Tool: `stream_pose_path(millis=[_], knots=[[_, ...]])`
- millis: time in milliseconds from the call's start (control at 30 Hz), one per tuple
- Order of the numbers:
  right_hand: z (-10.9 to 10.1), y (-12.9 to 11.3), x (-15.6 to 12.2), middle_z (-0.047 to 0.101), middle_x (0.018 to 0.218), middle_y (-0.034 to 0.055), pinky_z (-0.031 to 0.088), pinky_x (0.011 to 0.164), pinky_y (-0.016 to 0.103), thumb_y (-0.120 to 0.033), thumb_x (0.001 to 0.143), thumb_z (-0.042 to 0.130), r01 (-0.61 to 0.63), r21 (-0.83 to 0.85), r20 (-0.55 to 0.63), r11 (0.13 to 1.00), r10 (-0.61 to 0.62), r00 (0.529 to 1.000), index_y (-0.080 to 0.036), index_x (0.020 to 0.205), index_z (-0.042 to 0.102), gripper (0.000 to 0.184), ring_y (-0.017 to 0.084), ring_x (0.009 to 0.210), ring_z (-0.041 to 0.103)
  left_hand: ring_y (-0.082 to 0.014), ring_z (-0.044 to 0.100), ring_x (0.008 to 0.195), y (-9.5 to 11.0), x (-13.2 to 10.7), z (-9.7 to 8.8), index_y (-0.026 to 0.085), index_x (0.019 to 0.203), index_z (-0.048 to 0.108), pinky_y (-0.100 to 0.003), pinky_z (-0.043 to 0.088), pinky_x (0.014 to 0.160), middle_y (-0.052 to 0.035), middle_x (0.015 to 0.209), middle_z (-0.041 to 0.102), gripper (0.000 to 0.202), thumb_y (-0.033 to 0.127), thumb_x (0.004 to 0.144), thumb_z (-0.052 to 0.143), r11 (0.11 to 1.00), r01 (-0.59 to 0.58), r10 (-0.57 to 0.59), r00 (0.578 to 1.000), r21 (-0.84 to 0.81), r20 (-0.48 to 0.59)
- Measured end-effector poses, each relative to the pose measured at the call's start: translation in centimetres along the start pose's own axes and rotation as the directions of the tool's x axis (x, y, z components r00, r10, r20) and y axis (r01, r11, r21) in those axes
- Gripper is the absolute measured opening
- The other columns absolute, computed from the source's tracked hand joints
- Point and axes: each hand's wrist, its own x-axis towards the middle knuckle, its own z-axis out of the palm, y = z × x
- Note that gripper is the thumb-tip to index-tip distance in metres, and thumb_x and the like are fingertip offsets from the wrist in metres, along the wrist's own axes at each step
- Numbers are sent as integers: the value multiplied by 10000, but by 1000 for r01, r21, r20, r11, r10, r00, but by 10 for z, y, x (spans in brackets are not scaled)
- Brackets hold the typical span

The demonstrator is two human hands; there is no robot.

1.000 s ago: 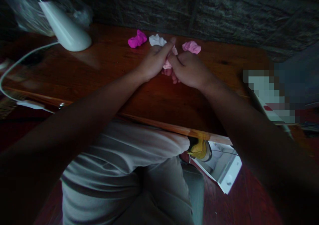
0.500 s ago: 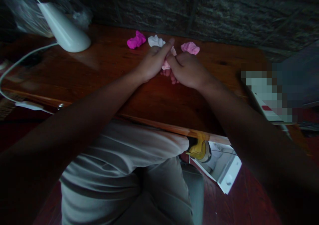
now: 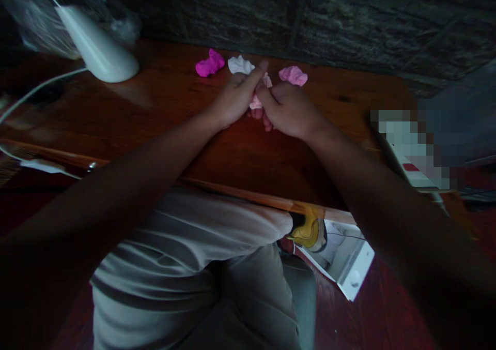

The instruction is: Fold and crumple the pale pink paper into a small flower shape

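My left hand [image 3: 237, 97] and my right hand [image 3: 289, 107] are close together over the table, both closed on a light pink crumpled lump [image 3: 256, 102]. It looks like crumpled paper or soft clay; the dim light does not show which. Fingers hide much of it. Just behind my left hand lies a white crumpled lump [image 3: 240, 64]. A magenta lump [image 3: 210, 63] rests to its left. Beyond my right hand is another pink lump [image 3: 293, 75].
A white lamp base [image 3: 103, 55] with a cable stands on the wooden table [image 3: 163, 91] at left, near clear plastic wrapping [image 3: 42, 24]. A stone wall [image 3: 248, 14] borders the back. A blurred-out flat object [image 3: 414, 153] lies at right. Below, a white box [image 3: 349, 262] sits by a yellow shoe [image 3: 308, 231].
The whole view has shifted slightly. Both hands keep hold of the light pink lump, with hardly any visible movement; the other lumps stay in place.
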Motion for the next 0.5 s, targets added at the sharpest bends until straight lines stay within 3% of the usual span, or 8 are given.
stream_pose_path(millis=[300, 500], knots=[[-1, -1, -1, 603, 527, -11, 472, 610, 231, -352, 1113, 366, 1, 8, 2, 1000, -1, 1000, -223, 636, 550, 527, 118, 514, 601, -114, 554, 464, 6, -2, 1, 189, 490, 546, -271, 381, 542, -23, 483, 544, 698, 443, 1092, 304, 994, 82, -78, 995, 73, -54], [-1, -1, -2, 607, 547, 2, 489, 610, 242, -333, 1120, 307, 1, -1, 29, 1000, -1, 1000, -228, 609, 532, 568, 120, 520, 595, -114, 549, 440, 5, -2, 1, 191, 485, 554, -275, 375, 501, -25, 461, 557, 685, 374, 1100, 313, 999, 43, -43, 998, 13, -35]])
